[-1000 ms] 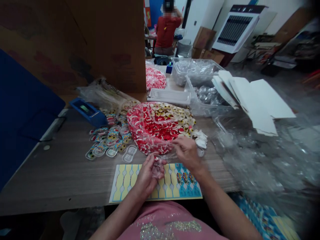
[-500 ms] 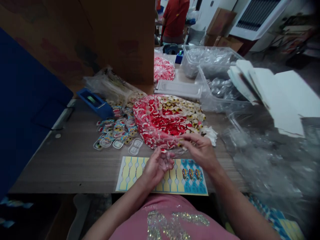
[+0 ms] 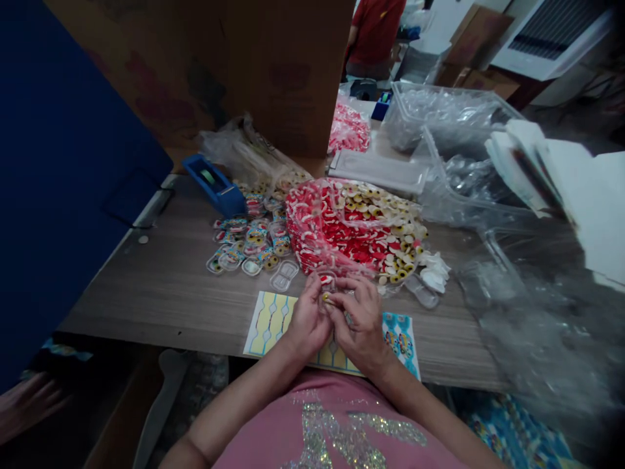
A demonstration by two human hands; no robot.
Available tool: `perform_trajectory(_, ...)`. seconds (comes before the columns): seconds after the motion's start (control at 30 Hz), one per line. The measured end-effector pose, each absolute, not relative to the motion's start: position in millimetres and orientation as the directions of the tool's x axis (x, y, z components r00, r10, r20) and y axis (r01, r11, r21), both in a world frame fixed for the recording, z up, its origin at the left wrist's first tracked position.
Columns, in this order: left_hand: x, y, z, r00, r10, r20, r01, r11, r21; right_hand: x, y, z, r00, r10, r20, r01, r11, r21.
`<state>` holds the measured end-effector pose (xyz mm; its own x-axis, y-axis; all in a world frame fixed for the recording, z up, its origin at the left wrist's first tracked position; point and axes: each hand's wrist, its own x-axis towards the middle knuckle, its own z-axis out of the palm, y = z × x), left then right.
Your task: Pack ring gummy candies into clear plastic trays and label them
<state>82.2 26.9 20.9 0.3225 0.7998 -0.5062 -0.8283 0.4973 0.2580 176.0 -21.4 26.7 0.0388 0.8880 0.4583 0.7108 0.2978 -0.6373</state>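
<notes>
My left hand is closed around a small clear plastic case with a red and white piece inside. My right hand meets it, its fingertips pinching a small yellow, eye-like piece at the case's near end. Both hands are above a sheet of yellow and blue stickers and partly cover it. Just beyond them lies a plastic bag spilling red and white pieces and yellow eye-like pieces. An open clear case lies left of the bag, beside a pile of filled, labelled cases.
A blue tape dispenser stands behind the pile, before a large cardboard box. Clear bins and white cards are at right. Another person's hand shows at lower left; a person in red is at the back.
My right hand has moved left from the bag's edge to the case in my left hand, bringing the yellow piece. The view has shifted, and another person's hand has appeared at lower left.
</notes>
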Motion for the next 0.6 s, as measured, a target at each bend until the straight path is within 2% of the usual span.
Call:
perform_trajectory(0.07, 80.7, 26.9, 20.3, 0.327, 0.808, -0.490, -0.835, 0.490, 0.250, 179.3, -22.3, 24.3, 0.093, 0.904, 0.416, 0.625, 0.272, -0.732)
perform_trajectory(0.17, 80.5, 26.2, 17.1, 0.341, 0.815, -0.469, -0.828, 0.497, 0.261, 185.3, -23.7, 21.5, 0.196, 0.951, 0.240, 0.363, 0.157, -0.918)
perform_trajectory(0.27, 80.5, 25.9, 13.8, 0.330, 0.817, -0.473, -0.818, 0.498, 0.289, 190.3, -27.0, 20.6, 0.207, 0.973, 0.099, 0.200, 0.057, -0.978)
perform_trajectory(0.33, 80.5, 25.7, 13.3, 0.330, 0.821, -0.466, -0.819, 0.494, 0.292, 190.7, -30.2, 21.3, 0.193, 0.975, 0.109, 0.237, 0.061, -0.970)
perform_trajectory(0.43, 81.6, 24.6, 15.6, 0.321, 0.828, -0.459, -0.828, 0.481, 0.288, 185.6, -32.5, 22.5, 0.149, 0.963, 0.225, 0.408, 0.147, -0.901)
perform_trajectory(0.53, 83.6, 23.1, 19.3, 0.332, 0.815, -0.474, -0.825, 0.495, 0.274, 177.6, -28.8, 20.3, 0.060, 0.918, 0.393, 0.619, 0.275, -0.736)
perform_trajectory(0.6, 84.3, 22.0, 21.0, 0.352, 0.802, -0.482, -0.824, 0.510, 0.247, 174.5, -24.2, 16.6, 0.016, 0.891, 0.453, 0.718, 0.305, -0.626)
